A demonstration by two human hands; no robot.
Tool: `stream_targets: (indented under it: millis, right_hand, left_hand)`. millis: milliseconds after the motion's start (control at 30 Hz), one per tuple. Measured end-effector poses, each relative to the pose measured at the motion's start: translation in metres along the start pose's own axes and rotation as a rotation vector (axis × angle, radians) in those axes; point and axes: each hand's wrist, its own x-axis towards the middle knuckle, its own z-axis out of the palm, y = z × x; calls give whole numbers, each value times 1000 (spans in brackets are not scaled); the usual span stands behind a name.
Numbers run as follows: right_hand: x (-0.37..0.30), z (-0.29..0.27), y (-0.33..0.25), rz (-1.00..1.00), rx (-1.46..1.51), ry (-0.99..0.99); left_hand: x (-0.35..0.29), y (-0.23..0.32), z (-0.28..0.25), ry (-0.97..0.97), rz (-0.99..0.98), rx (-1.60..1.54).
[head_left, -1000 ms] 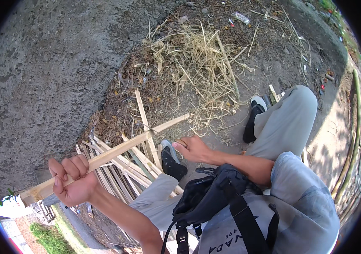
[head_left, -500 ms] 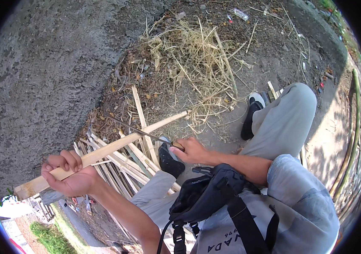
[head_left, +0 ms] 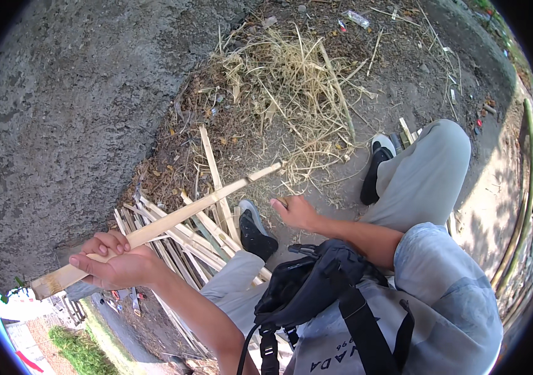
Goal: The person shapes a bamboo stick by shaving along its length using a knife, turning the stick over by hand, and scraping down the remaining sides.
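- The fingers [head_left: 111,245] of the left hand [head_left: 119,265] are closed around a long pale strip [head_left: 179,217], near its lower, wider end.
- The strip is held at a slant; its thin far tip is pointed up and to the right, above the ground and near the right hand [head_left: 297,212].
- The right hand is curled into a loose fist just beside the strip's tip. Whether something small is gripped in it cannot be told.
- Below the strip, a pile [head_left: 182,247] of similar split strips is laid on the ground, beside the left shoe [head_left: 255,230].
- Dry straw [head_left: 285,81] is scattered further away, and the right shoe [head_left: 376,165] is seen next to it.
- A black bag [head_left: 316,287] is worn on the chest.
- The step in hand is judged to be the working of one strip. For the next move, a firm left grip and a careful approach of the right hand to the tip are probably needed.
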Motion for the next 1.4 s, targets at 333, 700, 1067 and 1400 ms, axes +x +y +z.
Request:
stream_targets:
  millis: [333,700,1067,1400]
  right_hand:
    - [-17,-7,-44,-209,-14,-141]
    - [-4,7,-29,-93,20,-36]
    - [-7,-9,-42,-154,55,-102]
    - [-7,-11,-32,282,79,-121]
  left_hand:
    - [2,5,-10,107,-82,-16]
    - [-10,5,-14,-103,-31,-76]
    - [-12,5,-16,-146,-28,-127]
    - [16,-12,-53,-460,-145,-485]
